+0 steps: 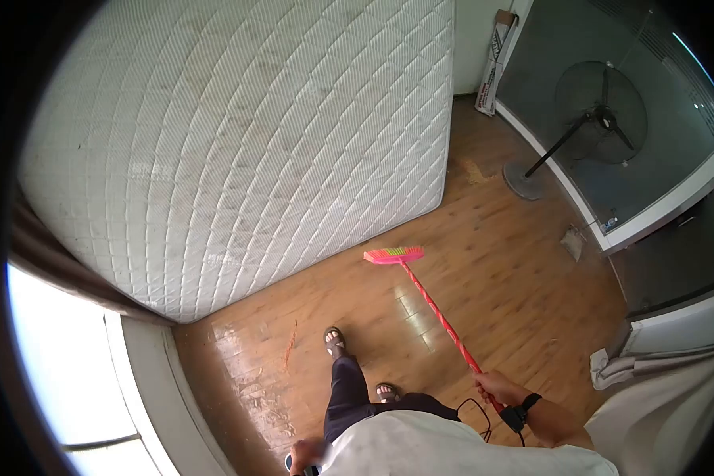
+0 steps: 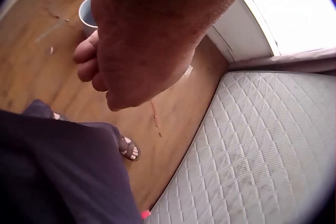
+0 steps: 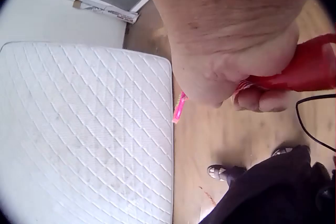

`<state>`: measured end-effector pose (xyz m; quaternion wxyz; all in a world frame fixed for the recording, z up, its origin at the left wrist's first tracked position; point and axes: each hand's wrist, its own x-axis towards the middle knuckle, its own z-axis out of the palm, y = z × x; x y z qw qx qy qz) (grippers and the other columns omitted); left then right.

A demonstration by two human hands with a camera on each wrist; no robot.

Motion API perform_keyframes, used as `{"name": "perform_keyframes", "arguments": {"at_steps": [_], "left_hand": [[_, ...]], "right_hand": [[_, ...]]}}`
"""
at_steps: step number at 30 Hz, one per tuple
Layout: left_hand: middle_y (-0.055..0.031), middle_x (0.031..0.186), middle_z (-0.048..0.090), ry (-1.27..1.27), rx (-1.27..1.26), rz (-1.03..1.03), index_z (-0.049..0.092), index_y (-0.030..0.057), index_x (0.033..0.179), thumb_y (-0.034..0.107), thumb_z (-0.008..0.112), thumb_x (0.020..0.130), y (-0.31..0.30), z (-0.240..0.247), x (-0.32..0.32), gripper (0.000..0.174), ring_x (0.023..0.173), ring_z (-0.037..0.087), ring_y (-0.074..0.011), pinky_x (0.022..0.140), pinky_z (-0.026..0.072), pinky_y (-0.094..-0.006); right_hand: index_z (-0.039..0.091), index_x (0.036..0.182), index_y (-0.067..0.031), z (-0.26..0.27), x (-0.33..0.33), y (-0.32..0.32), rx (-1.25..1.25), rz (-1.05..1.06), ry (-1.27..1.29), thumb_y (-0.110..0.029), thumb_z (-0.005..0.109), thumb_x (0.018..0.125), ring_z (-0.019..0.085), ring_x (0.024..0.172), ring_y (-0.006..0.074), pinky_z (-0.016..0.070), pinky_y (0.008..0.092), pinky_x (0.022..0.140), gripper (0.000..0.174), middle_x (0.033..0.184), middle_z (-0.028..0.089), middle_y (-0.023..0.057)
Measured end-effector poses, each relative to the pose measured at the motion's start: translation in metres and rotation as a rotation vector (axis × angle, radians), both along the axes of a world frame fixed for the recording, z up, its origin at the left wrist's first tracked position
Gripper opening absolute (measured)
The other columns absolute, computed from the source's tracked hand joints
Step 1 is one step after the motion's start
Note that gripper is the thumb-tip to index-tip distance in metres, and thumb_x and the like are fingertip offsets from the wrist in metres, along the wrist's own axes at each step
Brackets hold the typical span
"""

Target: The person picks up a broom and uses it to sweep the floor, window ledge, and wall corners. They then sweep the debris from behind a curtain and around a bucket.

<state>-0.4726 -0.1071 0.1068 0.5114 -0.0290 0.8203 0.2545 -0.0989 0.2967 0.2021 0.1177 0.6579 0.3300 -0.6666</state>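
A red broom handle (image 1: 444,324) runs down to my right hand (image 1: 500,389), which grips it near its lower end in the head view. The pink broom head (image 1: 394,255), with orange and green bristles, is at the floor by the mattress edge. In the right wrist view my hand (image 3: 231,40) has its fingers curled round the red handle (image 3: 307,66); part of the pink head (image 3: 179,107) shows beyond. My left hand (image 1: 308,454) is low at my side. The left wrist view shows this hand (image 2: 142,50) with fingers loosely bent, a pale round container (image 2: 85,18) partly hidden behind them.
A large quilted mattress (image 1: 254,151) leans at the left and back. A standing fan (image 1: 603,119), a long box (image 1: 496,63) and a small bag (image 1: 573,243) are at the right. Pale cloth (image 1: 674,397) hangs lower right. Reddish debris (image 1: 291,345) lies on the wooden floor (image 1: 516,293).
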Motion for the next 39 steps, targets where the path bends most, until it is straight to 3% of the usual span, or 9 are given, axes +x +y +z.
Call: {"name": "perform_keyframes", "arguments": {"at_steps": [1,2,9,14,17,27,36,39], "left_hand": [[-0.0116,0.075,0.07,-0.009,-0.041,-0.026,0.071,-0.0029,0.089,0.033,0.064,0.082,0.013,-0.007,-0.015,0.037,0.066,0.067,-0.0199,0.062,0.0537,-0.0342],[-0.0129,0.08,0.071,-0.028,-0.104,-0.103,0.071,-0.0025,0.09,0.03,0.062,0.084,0.026,-0.013,-0.033,0.034,0.067,0.067,-0.0218,0.063,0.0541,-0.0354],[-0.0123,0.078,0.069,-0.045,-0.02,-0.242,0.069,-0.0022,0.091,0.027,0.062,0.084,0.132,-0.046,-0.16,0.031,0.065,0.066,-0.0218,0.06,0.0543,-0.0353],[-0.0119,0.076,0.067,-0.075,0.016,-0.423,0.068,-0.0021,0.092,0.025,0.062,0.085,0.267,-0.055,-0.236,0.029,0.063,0.065,-0.0218,0.058,0.0545,-0.0353],[-0.0117,0.075,0.066,-0.087,0.046,-0.495,0.067,-0.002,0.093,0.024,0.061,0.085,0.341,-0.054,-0.256,0.027,0.062,0.065,-0.0219,0.057,0.0546,-0.0353],[-0.0109,0.072,0.064,-0.124,0.071,-0.598,0.065,-0.0016,0.094,0.02,0.061,0.086,0.522,-0.057,-0.244,0.023,0.058,0.064,-0.0219,0.052,0.0549,-0.0353],[-0.0102,0.069,0.061,-0.157,0.045,-0.576,0.063,-0.0013,0.096,0.016,0.06,0.087,0.618,-0.046,-0.224,0.02,0.054,0.062,-0.0219,0.048,0.0552,-0.0352],[-0.0099,0.067,0.06,-0.193,0.095,-0.519,0.062,-0.0012,0.096,0.015,0.06,0.087,0.633,-0.041,-0.237,0.019,0.053,0.062,-0.0219,0.047,0.0553,-0.0352]], "right_hand": [[0.048,0.075,-0.0094,0.001,-0.008,0.006,-0.02,-0.055,-0.047,-0.034,0.049,0.095,0.043,0.046,0.013,0.0363,0.0292,0.042,0.031,0.059,0.045,0.0006],[0.048,0.075,-0.0094,0.0,-0.015,0.012,-0.005,-0.077,-0.049,-0.034,0.049,0.095,0.043,0.046,0.013,0.0363,0.0292,0.042,0.031,0.059,0.045,0.0006],[0.049,0.075,-0.0061,-0.021,-0.072,0.046,0.031,-0.41,-0.102,-0.031,0.054,0.093,0.043,0.047,0.0175,0.0366,0.0314,0.042,0.031,0.06,0.046,0.0045],[0.049,0.074,-0.0048,-0.019,-0.098,0.058,0.078,-0.639,-0.076,-0.03,0.055,0.093,0.045,0.049,0.0182,0.0369,0.0337,0.043,0.032,0.06,0.047,0.0057],[0.051,0.075,-0.0053,-0.016,-0.109,0.074,0.058,-0.668,-0.11,-0.032,0.054,0.094,0.044,0.046,0.015,0.0364,0.0304,0.041,0.033,0.061,0.047,0.0036],[0.047,0.069,-0.0071,-0.032,-0.106,0.15,0.014,-0.938,-0.098,-0.03,0.053,0.094,0.039,0.042,0.017,0.031,0.0318,0.038,0.034,0.054,0.041,0.003],[0.047,0.068,-0.008,-0.042,-0.062,0.25,-0.001,-1.0,-0.096,-0.03,0.053,0.094,0.038,0.041,0.017,0.0318,0.0334,0.038,0.035,0.053,0.041,0.0034],[0.047,0.068,-0.0085,-0.053,-0.041,0.258,-0.036,-1.016,-0.069,-0.033,0.053,0.094,0.038,0.041,0.0169,0.0319,0.0331,0.038,0.037,0.053,0.041,0.0029]]}}
